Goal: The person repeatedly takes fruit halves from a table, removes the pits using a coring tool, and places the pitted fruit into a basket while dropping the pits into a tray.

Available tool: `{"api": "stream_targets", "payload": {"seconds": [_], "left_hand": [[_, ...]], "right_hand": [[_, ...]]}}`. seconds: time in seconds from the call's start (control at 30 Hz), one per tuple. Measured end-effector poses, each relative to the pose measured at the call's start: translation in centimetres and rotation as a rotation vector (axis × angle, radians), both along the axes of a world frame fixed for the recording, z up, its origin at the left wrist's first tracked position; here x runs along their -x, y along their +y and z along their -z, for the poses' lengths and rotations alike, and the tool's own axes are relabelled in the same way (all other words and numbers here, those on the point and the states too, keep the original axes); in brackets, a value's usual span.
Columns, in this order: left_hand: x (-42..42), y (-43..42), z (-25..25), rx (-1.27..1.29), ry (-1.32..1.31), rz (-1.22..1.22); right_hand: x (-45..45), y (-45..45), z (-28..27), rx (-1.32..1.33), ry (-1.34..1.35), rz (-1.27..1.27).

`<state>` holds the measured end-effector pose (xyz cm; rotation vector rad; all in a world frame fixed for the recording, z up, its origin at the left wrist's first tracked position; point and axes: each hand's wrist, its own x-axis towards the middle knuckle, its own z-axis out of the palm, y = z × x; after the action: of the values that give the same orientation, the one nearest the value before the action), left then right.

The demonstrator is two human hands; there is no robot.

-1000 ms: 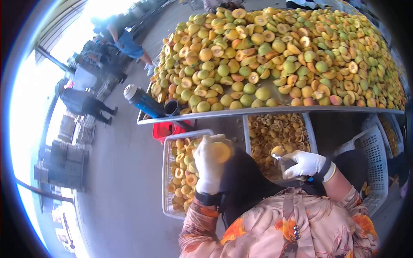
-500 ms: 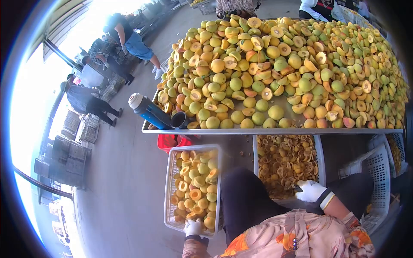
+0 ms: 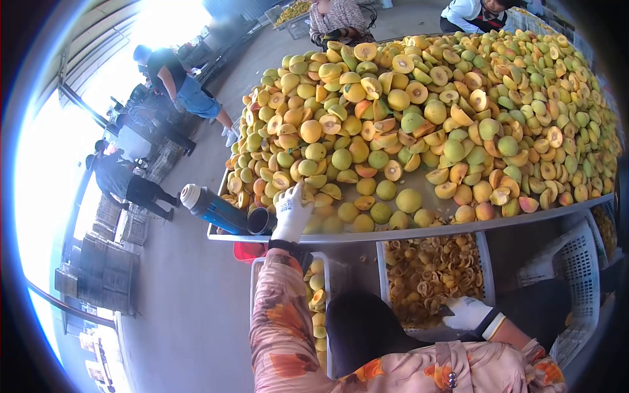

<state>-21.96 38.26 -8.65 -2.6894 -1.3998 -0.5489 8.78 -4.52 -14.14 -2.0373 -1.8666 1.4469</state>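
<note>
My left hand, in a white glove, reaches over the table's front edge into the pile of peaches. Its fingers are bent around a yellow peach at the near left of the heap; the glove covers part of the fruit. Many peaches there are cut in half, some showing a pit or hollow. Low on the right, my right hand, also gloved, is closed on a small dark tool whose kind I cannot make out. It stays above the crate of brown peach scraps.
A white crate of peaches stands left of my knee, partly under my sleeve. A blue flask and a dark cup sit at the table's left corner. Empty-looking crates stand right. Several people work beyond and to the left.
My left hand has gone from the near end of the peach crate up and forward to the pile on the table. My right hand stays nearly still. The view has tilted slightly.
</note>
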Motion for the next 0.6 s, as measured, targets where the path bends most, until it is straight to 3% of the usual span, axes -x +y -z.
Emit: {"api": "stream_targets", "payload": {"seconds": [0.03,0.13,0.2,0.27,0.33,0.4,0.47,0.53,0.6], "left_hand": [[-0.6,0.5,0.3,-0.016,0.108,-0.047],[-1.5,-0.6,-0.5,0.036,0.035,-0.175],[-2.4,-3.4,-1.5,0.125,-0.417,-0.174],[-3.7,-7.3,-3.0,0.622,-0.936,-0.119],[-5.6,-12.8,-5.2,0.937,-1.238,0.015],[-8.7,-19.3,-7.3,1.011,-1.388,0.065],[-9.6,-23.6,-7.6,1.201,-1.388,0.199],[-10.5,-27.2,-7.5,1.249,-1.350,0.348],[-11.7,-30.2,-6.5,1.266,-1.449,0.341]], "right_hand": [[0.1,-0.1,-0.2,-0.040,0.001,0.018],[0.0,-0.2,-0.8,-0.076,-0.015,0.059],[-0.1,-0.3,-1.6,-0.194,0.010,0.129],[0.5,0.2,-4.6,-0.337,0.135,0.291],[1.4,0.8,-6.4,-0.510,0.353,0.395],[2.8,1.0,-6.5,-0.587,0.493,0.444],[4.1,1.0,-8.4,-0.761,0.420,0.381],[5.1,0.5,-11.7,-0.723,0.346,0.367],[6.1,-0.5,-12.0,-0.930,0.314,0.378]]}}
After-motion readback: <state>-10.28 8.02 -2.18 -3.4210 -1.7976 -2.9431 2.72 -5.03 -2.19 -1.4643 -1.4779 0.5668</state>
